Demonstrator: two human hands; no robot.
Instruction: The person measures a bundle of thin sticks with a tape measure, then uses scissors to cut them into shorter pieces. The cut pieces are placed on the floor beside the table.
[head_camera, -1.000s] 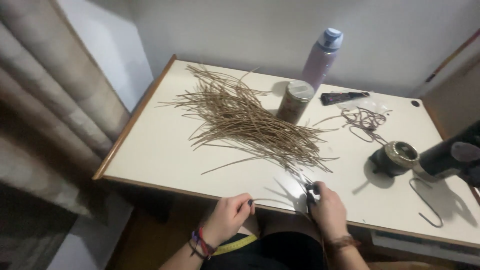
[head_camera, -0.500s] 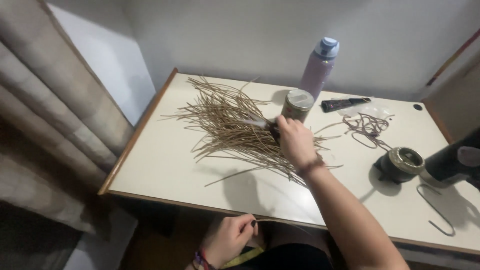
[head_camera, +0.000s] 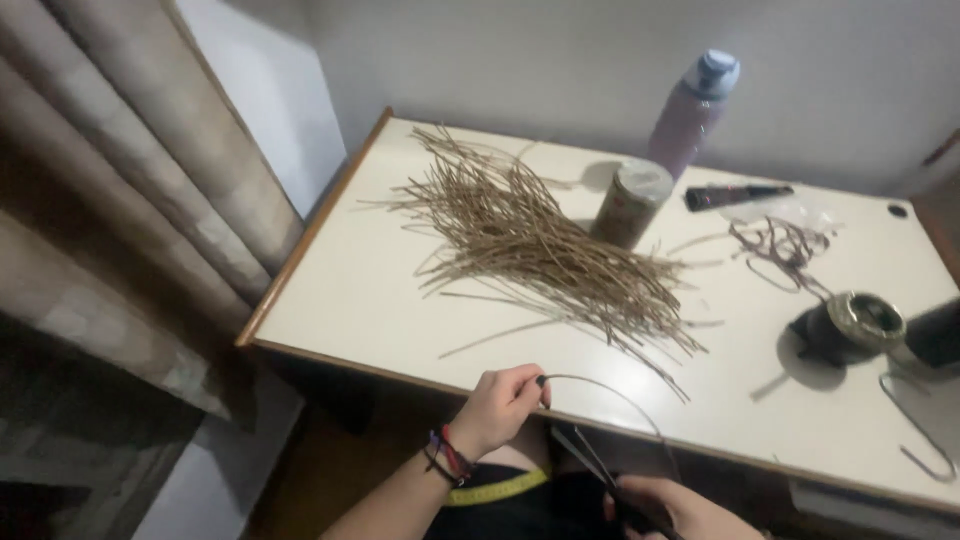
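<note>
My right hand (head_camera: 665, 505), which half a second ago reached out over the pile of straw strands (head_camera: 540, 245) at the centre of the bench (head_camera: 360, 300), is now back at the lower edge of the frame, below the bench's near rim. Its grip is closed around dark scissors (head_camera: 600, 470), blades pointing up and to the left. My left hand (head_camera: 500, 405), at lower centre, pinches one end of a thin curved wire (head_camera: 610, 390) between thumb and fingers; the wire arches to the right and down toward the scissors. Whether a strand came back with the right hand cannot be told.

The pile lies where it was, spread from upper centre toward the right. Just beside it stands a small tin (head_camera: 630, 203), behind that a lilac bottle (head_camera: 693, 112). To the right lie a dark tube (head_camera: 735, 195), a tangle of cord (head_camera: 785, 245), a roll of twine (head_camera: 860, 320) and a wire hook (head_camera: 915, 430).
</note>
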